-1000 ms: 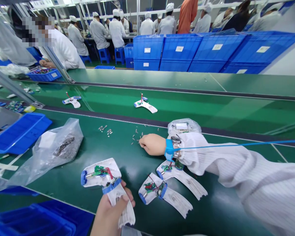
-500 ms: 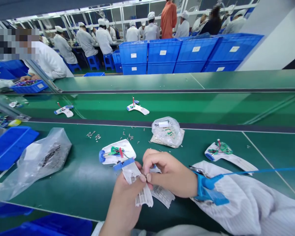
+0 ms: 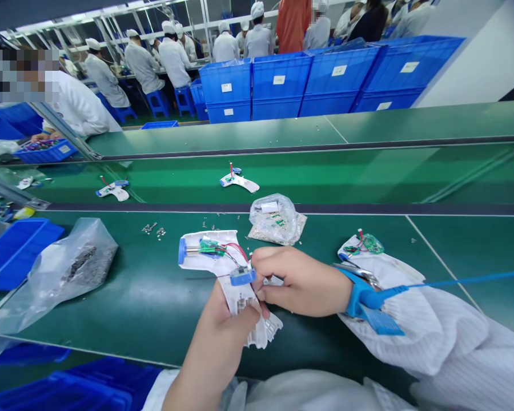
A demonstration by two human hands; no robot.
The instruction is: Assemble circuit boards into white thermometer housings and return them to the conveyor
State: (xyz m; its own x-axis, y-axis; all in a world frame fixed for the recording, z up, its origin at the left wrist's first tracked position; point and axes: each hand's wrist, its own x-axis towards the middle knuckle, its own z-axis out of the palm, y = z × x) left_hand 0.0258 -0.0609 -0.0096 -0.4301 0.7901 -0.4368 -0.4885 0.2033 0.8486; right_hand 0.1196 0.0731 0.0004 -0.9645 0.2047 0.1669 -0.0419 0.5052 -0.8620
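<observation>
My left hand (image 3: 229,331) grips the handle of a white pistol-shaped plastic housing (image 3: 199,265), its inner side facing up. A blue ring (image 3: 182,252) caps its left end. In its head lies a green circuit board (image 3: 209,247), with red wires running to a blue-rimmed round part (image 3: 242,276) above the handle. My right hand (image 3: 297,279) is closed in a pinch at the housing's right edge, beside that round part. What its fingertips hold is hidden. A similar white housing (image 3: 381,262) with a green board lies right, partly behind my right sleeve.
A clear bag of small parts (image 3: 278,222) stands beyond my hands, with tiny metal pieces (image 3: 154,230) scattered left of it. Another plastic bag (image 3: 81,268) and a blue bin (image 3: 21,248) are at left. Two similar housings lie on the green belt (image 3: 346,177). Co-workers sit behind stacked blue crates (image 3: 278,80).
The housing has turned, so its board and wires now show fully above my left hand. My right hand has shifted slightly up and stays pinched. The whole view has tilted a little.
</observation>
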